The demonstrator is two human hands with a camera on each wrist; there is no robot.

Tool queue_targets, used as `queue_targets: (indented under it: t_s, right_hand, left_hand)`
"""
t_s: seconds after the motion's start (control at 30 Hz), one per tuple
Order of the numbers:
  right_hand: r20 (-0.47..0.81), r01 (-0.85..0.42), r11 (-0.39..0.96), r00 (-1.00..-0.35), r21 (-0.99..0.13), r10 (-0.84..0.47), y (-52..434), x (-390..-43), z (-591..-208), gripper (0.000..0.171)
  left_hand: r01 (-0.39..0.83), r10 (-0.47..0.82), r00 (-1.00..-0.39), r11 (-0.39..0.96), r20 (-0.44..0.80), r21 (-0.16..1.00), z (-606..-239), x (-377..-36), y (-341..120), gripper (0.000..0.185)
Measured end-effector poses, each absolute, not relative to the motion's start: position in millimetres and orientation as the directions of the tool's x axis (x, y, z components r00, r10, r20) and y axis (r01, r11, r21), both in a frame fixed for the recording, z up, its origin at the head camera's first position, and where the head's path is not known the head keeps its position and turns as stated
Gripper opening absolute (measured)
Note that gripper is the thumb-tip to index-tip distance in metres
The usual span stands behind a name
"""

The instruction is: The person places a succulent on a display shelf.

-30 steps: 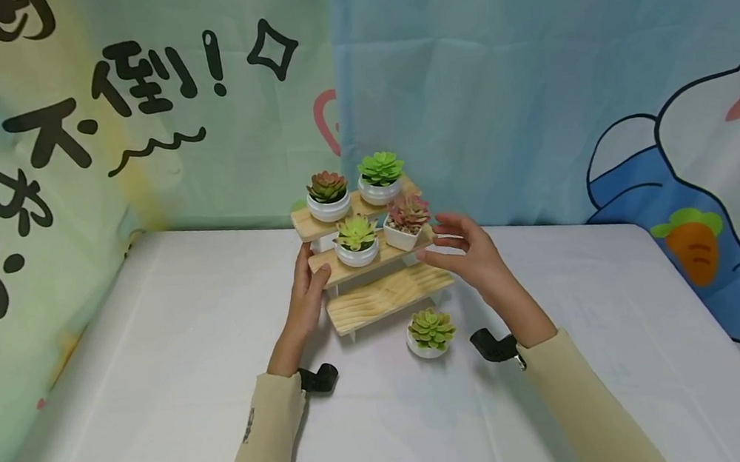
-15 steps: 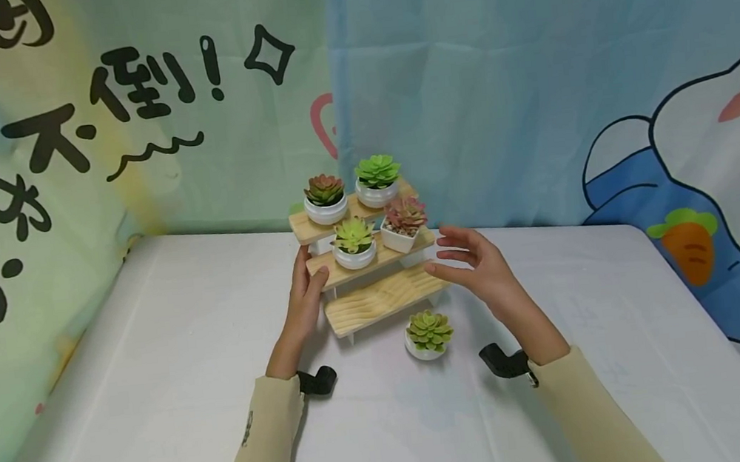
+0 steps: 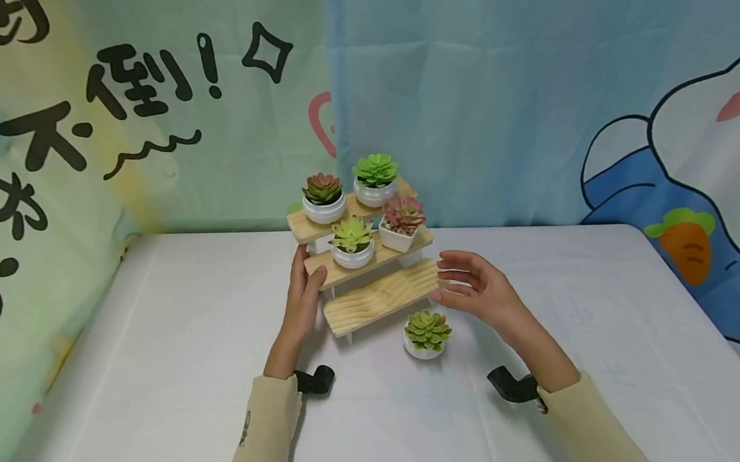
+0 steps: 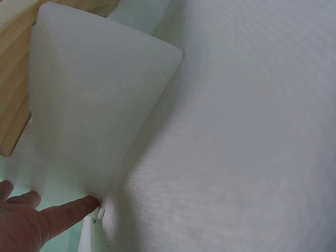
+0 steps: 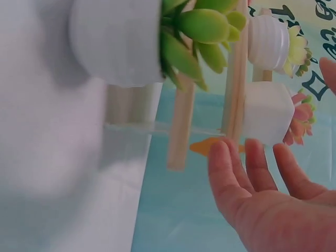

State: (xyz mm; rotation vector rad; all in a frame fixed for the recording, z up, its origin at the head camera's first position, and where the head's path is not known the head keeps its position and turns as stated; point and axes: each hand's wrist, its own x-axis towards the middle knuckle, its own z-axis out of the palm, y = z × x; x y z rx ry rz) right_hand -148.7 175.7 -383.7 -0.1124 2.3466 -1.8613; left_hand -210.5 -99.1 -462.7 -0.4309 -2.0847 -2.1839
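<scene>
Where cartoon curtains [image 3: 463, 88] hang, a white table [image 3: 159, 400] stands.

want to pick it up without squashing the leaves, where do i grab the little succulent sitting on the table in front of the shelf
Take the succulent pot by its round white base, fingers either side under the leaves, probably coming in from the right where the open right hand hovers. The leaves spread wider than the pot, and the wooden stand sits close behind it.
</scene>
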Motion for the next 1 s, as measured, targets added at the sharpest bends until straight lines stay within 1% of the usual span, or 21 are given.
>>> queue_targets:
  t_s: [0.23, 0.5, 0.8, 1.0]
  right_hand:
    - [-0.078, 0.022, 0.251, -0.974, -0.968, -0.214, 182, -134, -396, 0.068]
    - [-0.076, 0.014, 0.236, -0.963, -0.972, -0.257, 186, -120, -417, 0.069]
    - [-0.103, 0.023, 0.278, -0.956, -0.96, -0.276, 184, -117, -430, 0.071]
    - [-0.115, 0.017, 0.294, -0.94, -0.956, -0.322, 182, -117, -432, 0.074]
  left_hand:
    - [0.249, 0.125, -0.958, -0.072, 0.256, 0.966, -461, -209, -100, 0.064]
    - [0.244, 0.129, -0.959, -0.074, 0.252, 0.967, -460, -208, -99, 0.065]
    - [0.247, 0.131, -0.958, -0.081, 0.256, 0.966, -461, -210, -100, 0.066]
    - [0.253, 0.133, -0.956, -0.078, 0.262, 0.964, -462, -210, -99, 0.065]
